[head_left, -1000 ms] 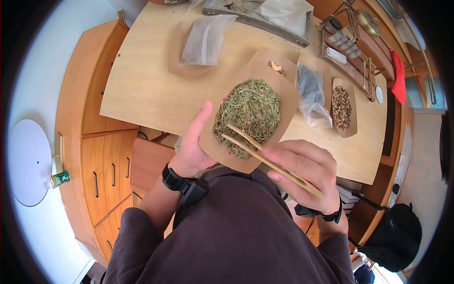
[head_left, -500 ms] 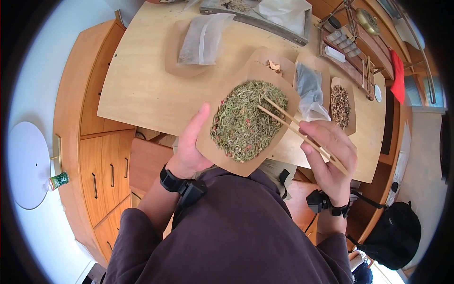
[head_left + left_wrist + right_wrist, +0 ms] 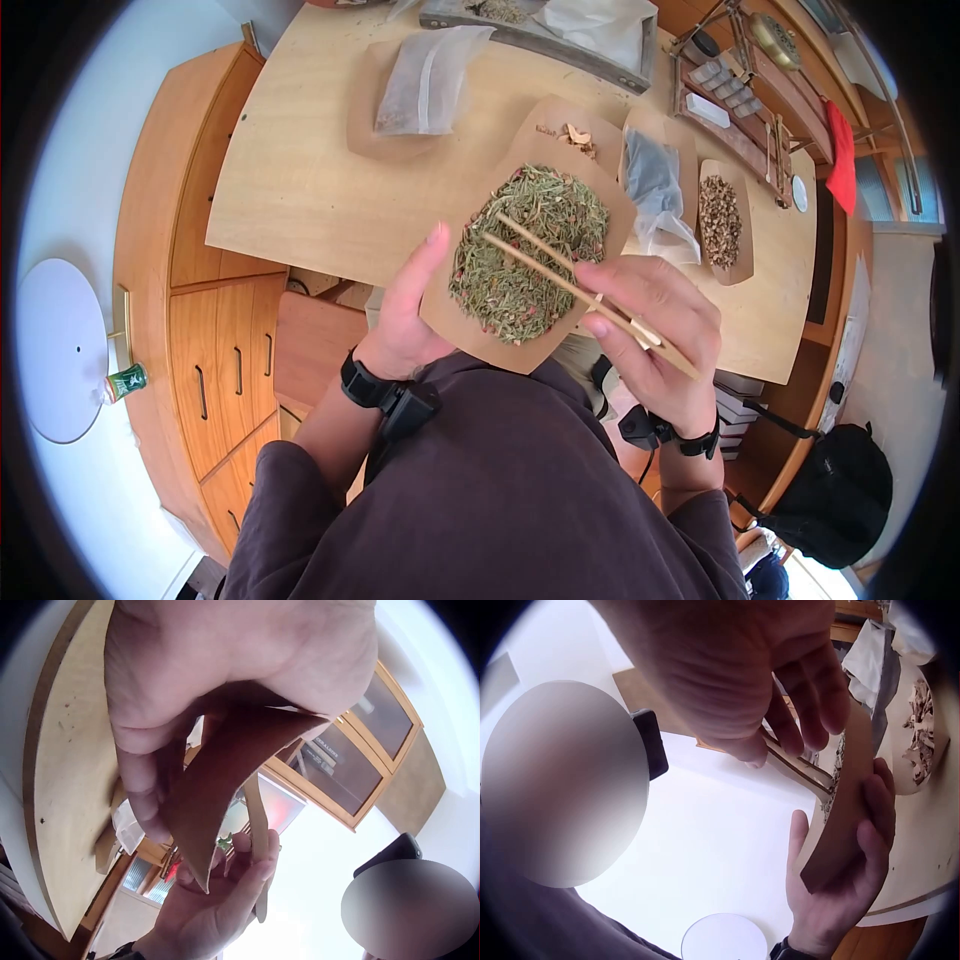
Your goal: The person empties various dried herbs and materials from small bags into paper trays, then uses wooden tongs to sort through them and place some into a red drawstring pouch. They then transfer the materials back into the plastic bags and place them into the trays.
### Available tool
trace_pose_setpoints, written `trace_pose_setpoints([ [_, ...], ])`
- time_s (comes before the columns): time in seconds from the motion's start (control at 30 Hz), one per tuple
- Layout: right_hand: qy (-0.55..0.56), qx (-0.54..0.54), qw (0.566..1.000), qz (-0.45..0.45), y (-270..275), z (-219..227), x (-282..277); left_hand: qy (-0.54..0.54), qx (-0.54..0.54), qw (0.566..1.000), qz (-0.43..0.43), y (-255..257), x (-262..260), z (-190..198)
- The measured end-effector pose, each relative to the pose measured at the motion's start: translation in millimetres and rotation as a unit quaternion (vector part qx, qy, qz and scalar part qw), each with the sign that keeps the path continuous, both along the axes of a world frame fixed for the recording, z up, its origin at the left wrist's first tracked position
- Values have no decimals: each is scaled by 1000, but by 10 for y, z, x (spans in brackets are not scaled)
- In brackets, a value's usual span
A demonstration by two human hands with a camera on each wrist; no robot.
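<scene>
A brown paper tray (image 3: 462,325) filled with dried green herbs (image 3: 520,295), dotted with small red bits, is held up before my body. My left hand (image 3: 400,315) holds it from the left, thumb along the edge; the right wrist view shows its fingers curled beneath the tray (image 3: 840,851). Between thumb and fingers my right hand (image 3: 665,340) pinches wooden tongs (image 3: 540,269). Their two tips are spread slightly apart over the herbs, and the right wrist view has them right at the herb surface. No piece shows between the tips.
Beyond the tray lies a paper tray with pale dried slices (image 3: 577,138). To the right are a bag of dark contents (image 3: 652,175) and a tray of brown pieces (image 3: 720,225). A translucent bag (image 3: 425,85), a grey tray (image 3: 620,75) and a wooden rack (image 3: 735,120) stand farther back.
The right hand with the tongs moved right and up over the herbs, then back left. Some herbs have shifted within the tray. The left hand stays nearly in place.
</scene>
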State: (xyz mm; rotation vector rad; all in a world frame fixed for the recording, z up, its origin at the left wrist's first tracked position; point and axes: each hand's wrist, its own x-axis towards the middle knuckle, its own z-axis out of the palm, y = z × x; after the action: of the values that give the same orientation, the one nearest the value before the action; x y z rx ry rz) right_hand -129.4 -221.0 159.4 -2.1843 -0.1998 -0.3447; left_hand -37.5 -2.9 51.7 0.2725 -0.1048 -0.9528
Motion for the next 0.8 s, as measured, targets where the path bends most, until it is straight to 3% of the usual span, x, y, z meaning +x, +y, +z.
trace_pose_setpoints([
  [0.27, 0, -18, 996, 84, 120, -9, -82, 15, 27, 999, 14, -18, 21, 40],
  [0.47, -19, -55, 997, -47, -22, 10, -121, 45, -1, 998, 42, -11, 23, 42],
  [0.67, 0, -7, 1000, 9, 94, -41, -125, 17, -32, 999, 32, -12, 40, -17],
  [0.8, 0, 12, 998, 54, 86, -32, -164, 17, 3, 999, 42, 7, 50, -7],
])
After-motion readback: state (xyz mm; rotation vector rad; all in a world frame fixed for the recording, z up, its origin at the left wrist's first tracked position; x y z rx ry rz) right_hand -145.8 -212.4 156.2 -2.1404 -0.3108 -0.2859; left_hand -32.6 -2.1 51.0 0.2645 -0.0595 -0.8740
